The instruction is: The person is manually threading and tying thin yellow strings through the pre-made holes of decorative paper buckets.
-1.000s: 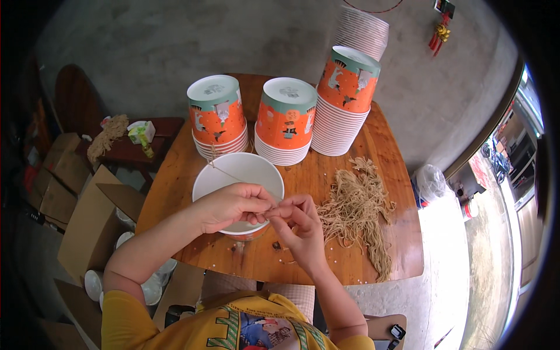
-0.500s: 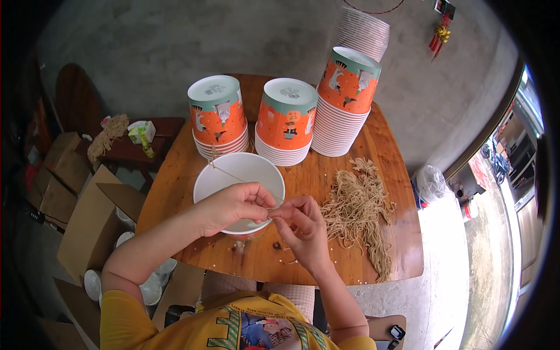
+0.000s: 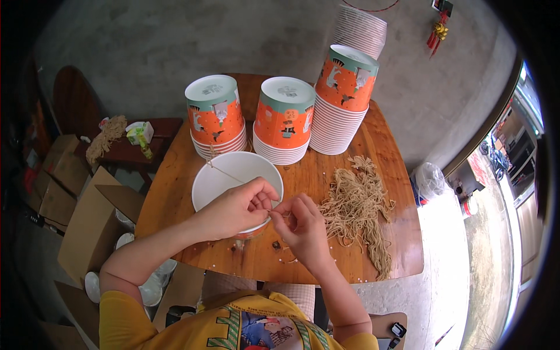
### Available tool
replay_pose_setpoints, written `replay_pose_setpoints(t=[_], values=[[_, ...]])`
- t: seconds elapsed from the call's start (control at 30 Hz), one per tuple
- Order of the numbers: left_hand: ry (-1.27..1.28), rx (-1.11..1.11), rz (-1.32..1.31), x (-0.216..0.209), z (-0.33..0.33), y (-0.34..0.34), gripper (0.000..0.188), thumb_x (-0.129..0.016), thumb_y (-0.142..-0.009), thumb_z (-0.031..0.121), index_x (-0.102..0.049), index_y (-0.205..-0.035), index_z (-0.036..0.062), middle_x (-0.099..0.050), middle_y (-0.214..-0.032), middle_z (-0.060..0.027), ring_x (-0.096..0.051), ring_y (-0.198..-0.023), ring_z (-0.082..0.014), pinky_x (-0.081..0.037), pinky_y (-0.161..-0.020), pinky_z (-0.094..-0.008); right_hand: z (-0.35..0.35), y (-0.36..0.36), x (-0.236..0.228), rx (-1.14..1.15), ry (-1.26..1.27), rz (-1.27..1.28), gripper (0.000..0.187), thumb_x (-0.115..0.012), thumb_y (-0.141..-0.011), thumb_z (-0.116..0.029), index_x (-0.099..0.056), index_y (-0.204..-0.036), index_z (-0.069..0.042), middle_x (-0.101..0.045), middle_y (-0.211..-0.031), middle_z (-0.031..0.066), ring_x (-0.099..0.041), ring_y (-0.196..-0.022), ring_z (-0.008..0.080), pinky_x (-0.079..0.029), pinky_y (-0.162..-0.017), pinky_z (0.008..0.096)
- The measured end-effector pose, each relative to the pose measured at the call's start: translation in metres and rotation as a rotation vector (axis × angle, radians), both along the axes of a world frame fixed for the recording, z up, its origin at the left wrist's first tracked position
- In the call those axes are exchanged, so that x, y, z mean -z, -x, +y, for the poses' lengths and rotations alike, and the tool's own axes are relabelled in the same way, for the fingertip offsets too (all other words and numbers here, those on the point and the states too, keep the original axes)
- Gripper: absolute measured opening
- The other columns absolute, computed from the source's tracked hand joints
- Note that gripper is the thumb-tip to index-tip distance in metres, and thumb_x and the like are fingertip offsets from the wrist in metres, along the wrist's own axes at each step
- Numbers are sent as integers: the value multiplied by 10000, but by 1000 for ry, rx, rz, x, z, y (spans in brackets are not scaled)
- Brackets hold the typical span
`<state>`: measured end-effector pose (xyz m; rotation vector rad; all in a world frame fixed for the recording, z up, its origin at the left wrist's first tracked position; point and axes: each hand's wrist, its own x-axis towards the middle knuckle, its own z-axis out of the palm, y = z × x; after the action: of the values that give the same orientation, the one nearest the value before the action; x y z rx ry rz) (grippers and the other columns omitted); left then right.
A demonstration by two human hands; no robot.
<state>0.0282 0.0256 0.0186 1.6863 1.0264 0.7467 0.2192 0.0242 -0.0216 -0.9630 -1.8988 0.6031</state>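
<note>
A round paper bucket [image 3: 213,186], white inside with an orange outer wall, stands mouth up on the table in front of me. From its far left rim, a tan string [image 3: 226,174] stretches across the opening toward my hands. My left hand [image 3: 242,209] lies over the bucket with its fingers curled in a pinch. Beside it, at the near right rim, my right hand [image 3: 302,227] pinches thumb against forefinger. Their fingertips meet around the string end, most of which is hidden. To the right lies a loose pile of tan strings [image 3: 356,201].
Behind the bucket, upside-down stacks of orange and green buckets stand at left [image 3: 216,114], middle [image 3: 284,119] and right [image 3: 344,87]. The wooden table [image 3: 204,254] carries small scraps near its front edge. An open cardboard box [image 3: 90,224] with white containers sits at lower left.
My left hand has turned slightly and its fingers curl in more at the rim. The right fingertips stay pinched close beside it. The view has shifted a little.
</note>
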Motion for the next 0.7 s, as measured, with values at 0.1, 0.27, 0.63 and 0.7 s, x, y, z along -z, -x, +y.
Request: replay_pose_setpoints(t=[0.1,0.27,0.63,0.7], values=[[68,34,13,3,1,1,262,-559,-883,-20,-508,-1136,29,-523,-981,-42,-536,-855,-111,-489,-782,-279,0,2,-1,-5,14,20,135,-721,-800,-55,-599,-854,-28,-537,-797,83,-544,-678,216,-470,-584,335],[-269,-40,227,3,-6,-1,181,-568,-873,-4,-515,-1043,30,-453,-1075,-90,-564,-851,-182,-501,-733,-322,0,4,-1,3,56,19,139,-719,-803,-65,-589,-837,-30,-539,-795,78,-540,-672,215,-464,-587,335],[-347,-188,276,4,-15,-7,88,-587,-880,20,-514,-928,29,-573,-847,-75,-606,-727,-227,-488,-649,-356,-1,4,10,10,-286,-41,231,-744,-755,-15,-576,-906,-64,-553,-832,72,-558,-736,266,-477,-623,360],[-243,-178,143,6,-15,-6,89,-593,-888,30,-516,-933,23,-588,-815,-68,-587,-694,-177,-482,-621,-322,-3,5,11,14,-348,-48,257,-747,-752,-17,-569,-930,-69,-557,-842,70,-561,-747,274,-481,-634,363]])
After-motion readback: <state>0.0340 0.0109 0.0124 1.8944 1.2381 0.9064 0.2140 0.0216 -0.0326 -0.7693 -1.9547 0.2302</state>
